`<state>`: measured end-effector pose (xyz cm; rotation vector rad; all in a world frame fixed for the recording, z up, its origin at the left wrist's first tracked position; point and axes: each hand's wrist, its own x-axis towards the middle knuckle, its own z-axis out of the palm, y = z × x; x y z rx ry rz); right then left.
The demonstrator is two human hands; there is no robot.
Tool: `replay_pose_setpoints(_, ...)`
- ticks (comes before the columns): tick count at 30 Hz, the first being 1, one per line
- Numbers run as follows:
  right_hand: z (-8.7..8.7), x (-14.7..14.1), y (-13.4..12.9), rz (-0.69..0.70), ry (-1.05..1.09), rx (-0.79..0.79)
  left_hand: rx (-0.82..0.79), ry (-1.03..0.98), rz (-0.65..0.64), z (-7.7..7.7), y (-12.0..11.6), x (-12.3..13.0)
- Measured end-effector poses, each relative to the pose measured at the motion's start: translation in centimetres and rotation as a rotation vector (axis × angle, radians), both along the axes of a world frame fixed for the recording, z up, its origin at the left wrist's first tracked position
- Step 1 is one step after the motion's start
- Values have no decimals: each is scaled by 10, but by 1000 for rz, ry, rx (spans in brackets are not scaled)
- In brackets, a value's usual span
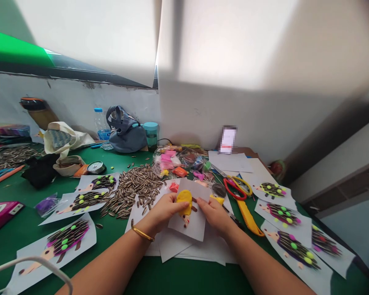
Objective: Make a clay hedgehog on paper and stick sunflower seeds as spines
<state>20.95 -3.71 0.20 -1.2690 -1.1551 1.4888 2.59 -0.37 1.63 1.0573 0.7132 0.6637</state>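
A white card (192, 230) with a hedgehog shape is held up between both hands over a stack of white sheets (175, 244). The shape has a yellow clay body (184, 200), a pinkish face and brown clay feet. My left hand (167, 209) grips the card's left side, its thumb on the yellow clay. My right hand (213, 211) pinches the right edge near the brown feet. A gold bracelet circles the left wrist. Just beyond the left hand lies a pile of striped sunflower seeds (138, 184).
Finished hedgehog cards lie at left (90, 237) and right (322, 272). Red-handled scissors (233, 188), a yellow-handled tool (249, 219) and bagged coloured clay (169, 159) sit beyond the hands. A blue bag (129, 137), bottles and a phone (228, 139) stand by the wall.
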Motion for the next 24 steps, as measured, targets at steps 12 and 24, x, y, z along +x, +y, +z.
replay_pose_setpoints(12, -4, 0, 1, 8, -97, 89, -29, 49, 50, -2, -2, 3)
replay_pose_setpoints(24, -8, 2, 6, -193, 31, 23, -117, -9, 261, -12, 9, -1)
